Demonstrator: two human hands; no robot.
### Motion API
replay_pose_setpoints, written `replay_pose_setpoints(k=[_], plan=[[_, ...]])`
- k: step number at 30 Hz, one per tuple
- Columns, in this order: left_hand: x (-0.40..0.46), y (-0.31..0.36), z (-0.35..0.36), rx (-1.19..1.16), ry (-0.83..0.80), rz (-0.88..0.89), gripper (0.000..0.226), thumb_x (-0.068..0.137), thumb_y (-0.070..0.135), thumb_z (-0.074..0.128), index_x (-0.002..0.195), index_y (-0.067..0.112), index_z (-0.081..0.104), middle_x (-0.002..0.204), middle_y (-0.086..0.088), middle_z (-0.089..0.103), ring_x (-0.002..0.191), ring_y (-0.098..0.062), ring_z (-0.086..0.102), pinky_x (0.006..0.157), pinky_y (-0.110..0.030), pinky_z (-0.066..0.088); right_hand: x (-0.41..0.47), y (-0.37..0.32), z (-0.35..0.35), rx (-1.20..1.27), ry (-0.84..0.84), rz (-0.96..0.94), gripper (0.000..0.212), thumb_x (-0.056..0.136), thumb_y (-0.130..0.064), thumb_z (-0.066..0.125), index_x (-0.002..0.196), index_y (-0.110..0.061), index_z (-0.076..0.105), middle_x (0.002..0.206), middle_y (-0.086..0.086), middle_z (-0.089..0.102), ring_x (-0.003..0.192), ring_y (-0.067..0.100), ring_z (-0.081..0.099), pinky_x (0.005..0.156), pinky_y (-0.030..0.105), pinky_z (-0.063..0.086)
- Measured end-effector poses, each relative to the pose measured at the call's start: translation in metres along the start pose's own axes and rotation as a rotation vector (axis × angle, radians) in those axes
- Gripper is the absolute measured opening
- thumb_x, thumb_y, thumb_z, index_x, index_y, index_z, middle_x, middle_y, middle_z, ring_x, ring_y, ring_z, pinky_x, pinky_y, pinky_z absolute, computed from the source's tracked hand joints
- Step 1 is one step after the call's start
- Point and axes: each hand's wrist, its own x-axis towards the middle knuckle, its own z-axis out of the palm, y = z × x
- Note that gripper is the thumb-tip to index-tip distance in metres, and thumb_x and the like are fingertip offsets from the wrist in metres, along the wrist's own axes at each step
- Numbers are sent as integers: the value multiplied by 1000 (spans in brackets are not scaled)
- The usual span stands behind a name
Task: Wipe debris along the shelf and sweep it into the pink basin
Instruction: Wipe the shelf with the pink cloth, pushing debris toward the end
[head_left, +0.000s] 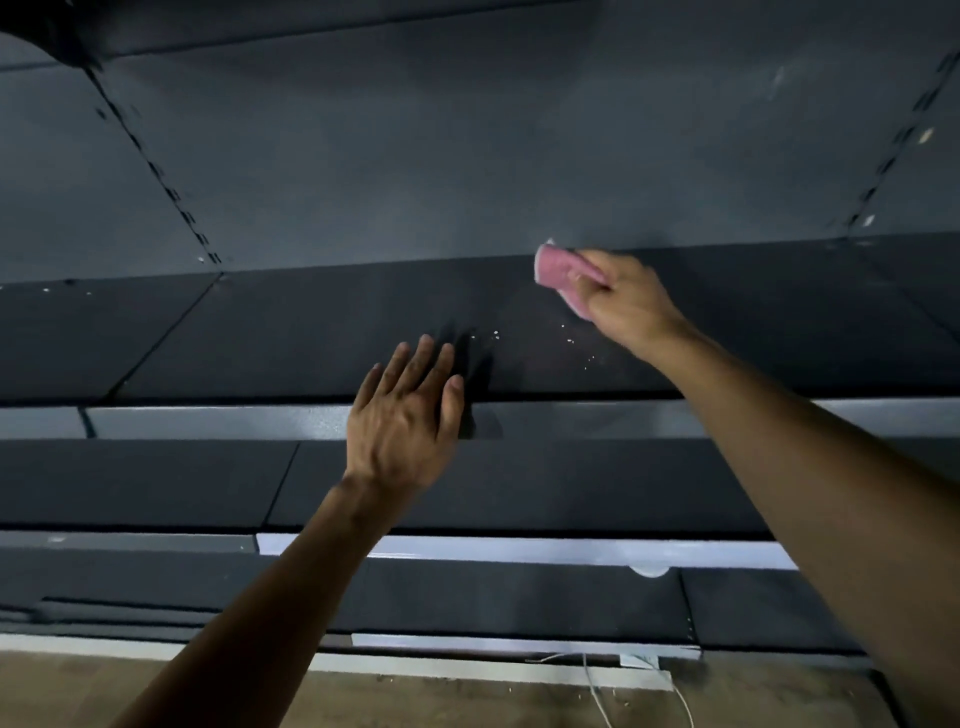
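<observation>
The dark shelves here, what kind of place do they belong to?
Probably a shop or stockroom with retail shelving, though I cannot be sure. The stepped dark shelves stand bare of goods, slotted upright rails run up the back panel, and pale price-strip edges front the lower tiers.

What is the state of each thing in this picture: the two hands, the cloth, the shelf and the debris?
Right hand: grips the pink cloth, at the back of the shelf.
Left hand: open, fingers straight, over the shelf's front edge.
Pink cloth: bunched in the right hand, against the shelf.
Shelf: dark, not yet wiped clean.
Debris: small white crumbs scattered between the hands.
Pink basin: not in view.
</observation>
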Motion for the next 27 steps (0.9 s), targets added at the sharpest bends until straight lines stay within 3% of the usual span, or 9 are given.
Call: replay_pose_setpoints(k=[2,6,9,12,14,17,27], plan=[[7,-14,-4,8,-21,10,67,98,55,12,147,25,48,157,-1,38,148,-21,29,120,-43,26,-7,4,-10,-92,63,63,33,97,-16,44,120,-27,65,100,-6,65,86,13,61,63,6,39],[18,-42,-8,6,-22,-13,68,97,57,15,145,25,50,156,-2,41,147,-23,31,120,-46,27,-27,15,-25,-275,221,244,34,88,-8,45,115,-16,64,89,9,65,86,32,63,71,28,45],[18,-45,-2,20,-3,20,64,96,51,21,137,20,60,146,-5,53,141,-27,42,114,-47,36,-43,21,-25,-422,263,376,35,88,-10,44,118,-16,60,85,7,57,80,31,56,71,35,46],[18,-44,-1,-20,9,6,64,94,48,24,134,17,63,142,-6,57,137,-27,48,110,-45,40,-49,22,-6,-516,200,479,36,84,-16,42,116,-17,60,104,10,61,103,36,57,87,45,46],[18,-44,-2,-18,-4,11,66,93,48,22,137,18,60,145,-5,55,138,-26,47,112,-43,38,-46,22,11,-628,135,496,45,84,-17,41,126,-11,56,127,16,53,121,37,46,104,49,35],[17,-45,-2,-11,-10,22,67,92,48,21,139,17,58,146,-5,53,138,-27,46,113,-43,37,-38,14,27,-666,82,551,51,88,-22,40,137,-11,47,142,21,39,133,37,34,111,52,26],[16,-45,-4,-21,-53,12,68,92,47,20,144,17,52,152,-5,47,143,-27,39,117,-43,29,-41,-61,104,-509,79,350,49,88,-18,45,137,-13,46,140,13,45,130,31,41,108,45,34]])
